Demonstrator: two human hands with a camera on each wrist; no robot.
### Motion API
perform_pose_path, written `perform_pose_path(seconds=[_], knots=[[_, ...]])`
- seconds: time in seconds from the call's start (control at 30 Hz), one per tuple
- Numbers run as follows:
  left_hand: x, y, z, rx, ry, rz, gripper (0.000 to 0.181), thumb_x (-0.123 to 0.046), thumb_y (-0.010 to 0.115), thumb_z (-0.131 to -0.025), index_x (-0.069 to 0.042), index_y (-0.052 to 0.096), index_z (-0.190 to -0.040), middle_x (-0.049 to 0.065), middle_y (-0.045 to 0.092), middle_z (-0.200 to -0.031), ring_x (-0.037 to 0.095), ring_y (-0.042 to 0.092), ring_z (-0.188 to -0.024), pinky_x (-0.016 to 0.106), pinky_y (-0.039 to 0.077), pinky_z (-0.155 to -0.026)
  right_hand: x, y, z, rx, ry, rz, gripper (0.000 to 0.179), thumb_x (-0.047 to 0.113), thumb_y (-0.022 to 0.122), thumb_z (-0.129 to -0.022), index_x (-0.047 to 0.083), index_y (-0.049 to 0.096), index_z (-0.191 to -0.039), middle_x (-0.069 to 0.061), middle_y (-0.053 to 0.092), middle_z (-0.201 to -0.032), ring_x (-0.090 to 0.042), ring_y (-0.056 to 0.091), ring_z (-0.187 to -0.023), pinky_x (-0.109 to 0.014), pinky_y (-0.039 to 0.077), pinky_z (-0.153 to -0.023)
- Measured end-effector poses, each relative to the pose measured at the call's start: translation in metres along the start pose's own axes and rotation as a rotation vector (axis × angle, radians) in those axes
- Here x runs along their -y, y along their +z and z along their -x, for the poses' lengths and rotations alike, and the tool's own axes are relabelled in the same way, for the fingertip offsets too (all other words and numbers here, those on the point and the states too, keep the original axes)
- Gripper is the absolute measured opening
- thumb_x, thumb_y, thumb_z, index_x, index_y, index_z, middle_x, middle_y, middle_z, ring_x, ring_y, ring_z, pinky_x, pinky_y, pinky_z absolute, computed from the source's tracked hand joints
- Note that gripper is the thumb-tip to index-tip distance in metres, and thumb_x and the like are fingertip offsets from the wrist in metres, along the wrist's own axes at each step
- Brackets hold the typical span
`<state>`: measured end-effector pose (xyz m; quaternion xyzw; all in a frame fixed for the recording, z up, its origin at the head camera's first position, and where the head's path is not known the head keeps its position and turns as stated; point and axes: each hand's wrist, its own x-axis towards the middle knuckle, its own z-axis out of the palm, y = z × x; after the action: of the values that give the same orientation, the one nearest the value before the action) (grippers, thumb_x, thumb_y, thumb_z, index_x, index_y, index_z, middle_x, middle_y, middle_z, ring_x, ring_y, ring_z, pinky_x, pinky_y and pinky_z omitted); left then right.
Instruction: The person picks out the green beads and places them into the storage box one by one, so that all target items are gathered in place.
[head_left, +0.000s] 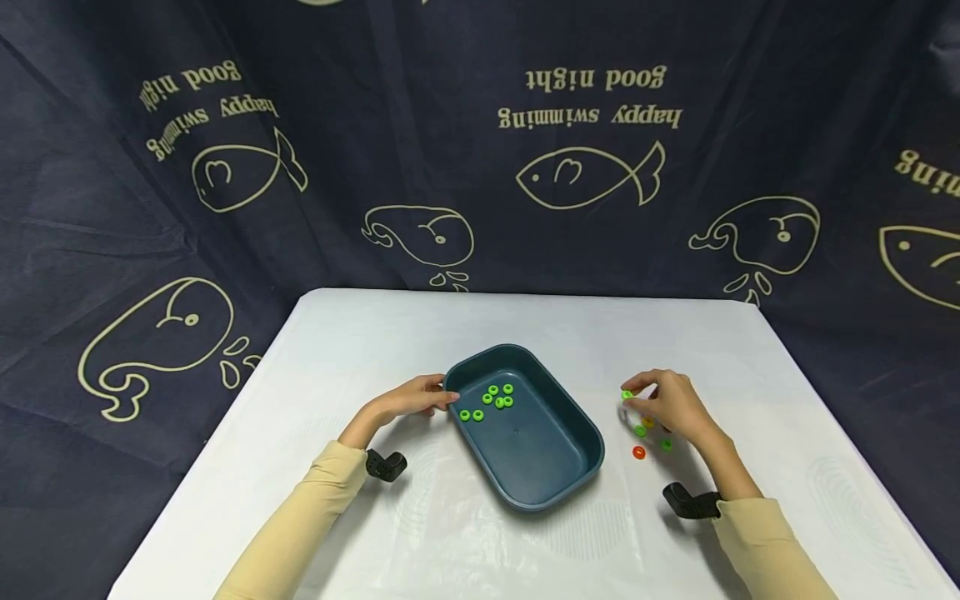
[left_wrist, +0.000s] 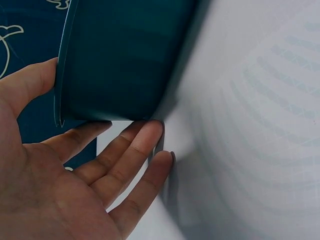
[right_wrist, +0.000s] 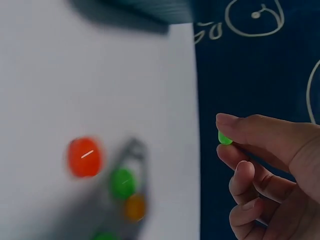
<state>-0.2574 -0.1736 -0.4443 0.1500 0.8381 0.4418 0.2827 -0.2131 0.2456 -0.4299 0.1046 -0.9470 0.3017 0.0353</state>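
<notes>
My left grip (head_left: 411, 398) holds the rim of a smooth, round-cornered blue tray (head_left: 540, 458) on a white, faintly patterned counter (head_left: 375, 333). Small, glossy green rings (head_left: 487, 399) lie on its floor toward the left end. Further right, my right grip (head_left: 669, 404) pinches another green ring (head_left: 627, 395) above the counter, near a red ring (head_left: 634, 453), an orange ring (head_left: 649, 423) and loose green rings (head_left: 667, 446).
</notes>
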Motion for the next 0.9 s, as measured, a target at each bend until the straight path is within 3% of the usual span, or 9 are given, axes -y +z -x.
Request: perform_pose_path(seconds=[0.27, 0.57, 0.8, 0.9], knots=[[0.0, 0.0, 0.001, 0.003, 0.006, 0.004, 0.068, -0.033, 0.052, -0.095, 0.007, 0.027, -0.143, 0.022, 0.057, -0.126, 0.031, 0.059, -0.113, 0.044, 0.048, -0.095, 0.032, -0.003, -0.024, -0.028, -0.029, -0.024, 0.017, 0.015, 0.075, -0.079, 0.007, 0.073, -0.094, -0.012, 0.072, -0.09, -0.015, 0.056, -0.065, -0.028, 0.045, -0.061], [0.0, 0.001, 0.001, -0.003, 0.018, 0.017, 0.058, -0.033, 0.053, -0.094, 0.002, 0.039, -0.138, 0.018, 0.061, -0.12, 0.027, 0.061, -0.109, 0.042, 0.049, -0.092, 0.081, 0.012, -0.053, -0.015, -0.133, -0.074, 0.016, 0.014, 0.075, -0.078, 0.008, 0.074, -0.093, -0.01, 0.072, -0.088, -0.016, 0.058, -0.064, -0.027, 0.045, -0.059], [-0.001, 0.0, 0.002, 0.006, 0.016, 0.021, 0.07, -0.032, 0.052, -0.095, 0.007, 0.024, -0.145, 0.022, 0.058, -0.124, 0.031, 0.058, -0.114, 0.043, 0.048, -0.094, 0.114, 0.032, -0.071, 0.042, -0.195, -0.083, 0.018, 0.018, 0.075, -0.079, 0.01, 0.074, -0.094, -0.006, 0.072, -0.089, -0.018, 0.06, -0.074, -0.029, 0.048, -0.065], [-0.001, 0.0, 0.002, 0.003, 0.015, 0.021, 0.069, -0.032, 0.052, -0.094, 0.007, 0.025, -0.144, 0.021, 0.058, -0.124, 0.03, 0.059, -0.113, 0.043, 0.049, -0.093, 0.123, 0.044, -0.078, 0.08, -0.215, -0.069, 0.018, 0.017, 0.075, -0.079, 0.009, 0.074, -0.095, -0.005, 0.072, -0.088, -0.017, 0.061, -0.075, -0.029, 0.049, -0.065]])
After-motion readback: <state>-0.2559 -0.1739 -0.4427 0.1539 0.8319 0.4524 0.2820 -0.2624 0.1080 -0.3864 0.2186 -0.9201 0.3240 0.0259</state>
